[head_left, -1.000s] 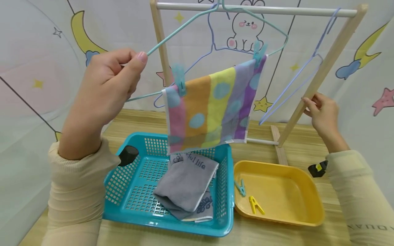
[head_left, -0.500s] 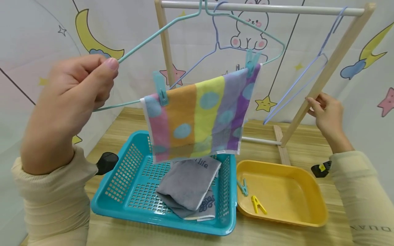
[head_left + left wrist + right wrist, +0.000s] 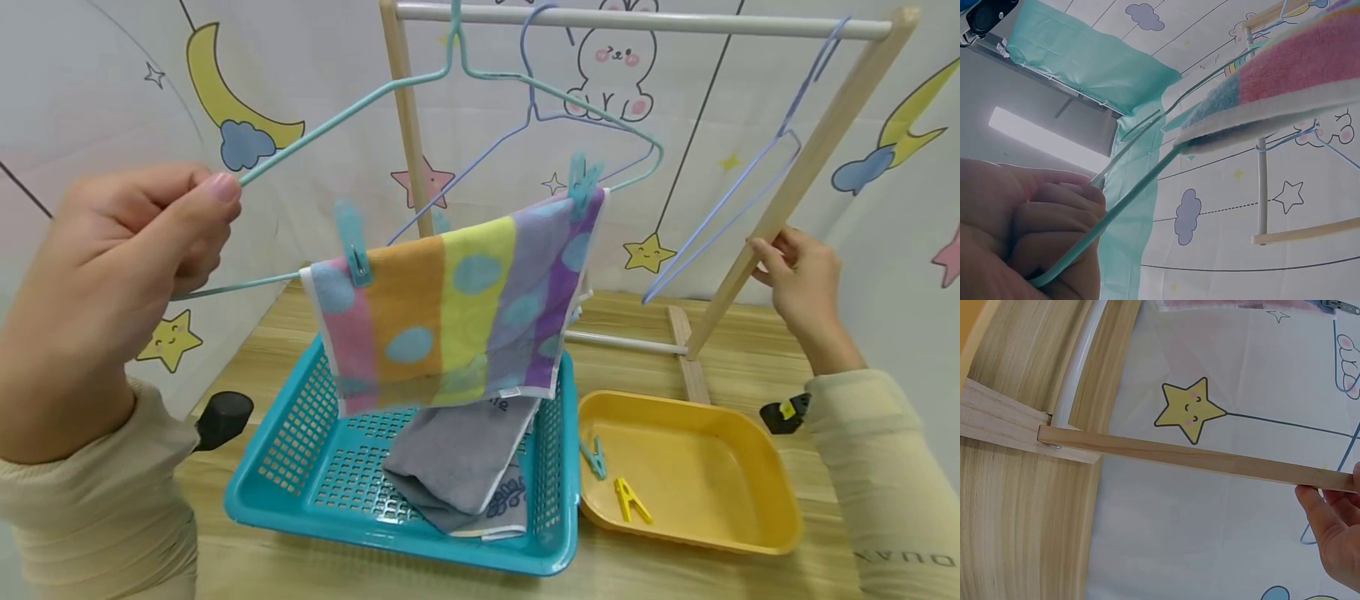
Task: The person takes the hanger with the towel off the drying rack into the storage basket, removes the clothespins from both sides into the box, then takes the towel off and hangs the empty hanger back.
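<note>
My left hand point(image 3: 127, 267) pinches the left end of a mint-green clothes hanger point(image 3: 345, 112). A striped towel point(image 3: 412, 300) with blue dots hangs over the hanger's lower bar, fixed by a blue clothespin point(image 3: 354, 250) at the left and another clothespin point(image 3: 581, 187) at the right. The hanger stands in front of the rack's top rail point(image 3: 675, 21); its hook runs out of the head view, so I cannot see its tip. In the left wrist view the hanger wire point(image 3: 1138, 187) passes through my curled fingers. My right hand point(image 3: 806, 287) pinches the wooden rack's right post point(image 3: 1197, 457).
A blue hanger point(image 3: 487, 154) and a second blue hanger point(image 3: 712, 208) hang on the rail. Below stands a teal basket point(image 3: 247, 492) with a folded grey towel point(image 3: 450, 458). To its right, a yellow tray point(image 3: 697, 467) holds a green clothespin point(image 3: 594, 458) and a yellow clothespin point(image 3: 632, 500).
My left hand has moved left, down and closer, bringing the green hanger and striped towel along, away from the rack. My right hand stays on the post.
</note>
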### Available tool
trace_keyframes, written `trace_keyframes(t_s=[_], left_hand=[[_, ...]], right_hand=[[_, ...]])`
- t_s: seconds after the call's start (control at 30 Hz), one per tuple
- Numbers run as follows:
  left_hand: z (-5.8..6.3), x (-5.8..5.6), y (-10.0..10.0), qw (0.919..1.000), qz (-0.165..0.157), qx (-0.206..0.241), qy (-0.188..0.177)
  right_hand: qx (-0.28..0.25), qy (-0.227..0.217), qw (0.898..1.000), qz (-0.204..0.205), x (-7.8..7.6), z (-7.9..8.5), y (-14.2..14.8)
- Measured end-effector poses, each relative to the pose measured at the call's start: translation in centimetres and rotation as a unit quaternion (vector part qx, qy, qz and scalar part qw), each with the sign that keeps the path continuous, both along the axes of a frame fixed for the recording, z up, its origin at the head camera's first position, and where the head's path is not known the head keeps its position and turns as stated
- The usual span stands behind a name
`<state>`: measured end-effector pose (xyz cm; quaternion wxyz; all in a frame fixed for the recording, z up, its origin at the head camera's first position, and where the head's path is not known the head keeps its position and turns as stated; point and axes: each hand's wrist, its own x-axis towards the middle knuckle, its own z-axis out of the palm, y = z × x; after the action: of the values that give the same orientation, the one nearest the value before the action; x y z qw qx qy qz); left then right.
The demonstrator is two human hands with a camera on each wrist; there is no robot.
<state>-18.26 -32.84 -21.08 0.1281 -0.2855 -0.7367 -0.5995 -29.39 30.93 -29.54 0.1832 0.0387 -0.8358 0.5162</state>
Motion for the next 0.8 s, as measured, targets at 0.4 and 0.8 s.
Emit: trace_keyframes(t_s=[0.4,0.8], left_hand=[[3.6,7.4,8.4,0.9990,0.028,0.020,0.029],[1.6,7.5,6.6,0.9997,0.016,0.016,0.003]], right_hand=[[0.005,-0.004,1.000,-0.004,0.0,-0.1,0.0],[0.038,0.001,0.999,-0.009,-0.1,-0.2,0.2]])
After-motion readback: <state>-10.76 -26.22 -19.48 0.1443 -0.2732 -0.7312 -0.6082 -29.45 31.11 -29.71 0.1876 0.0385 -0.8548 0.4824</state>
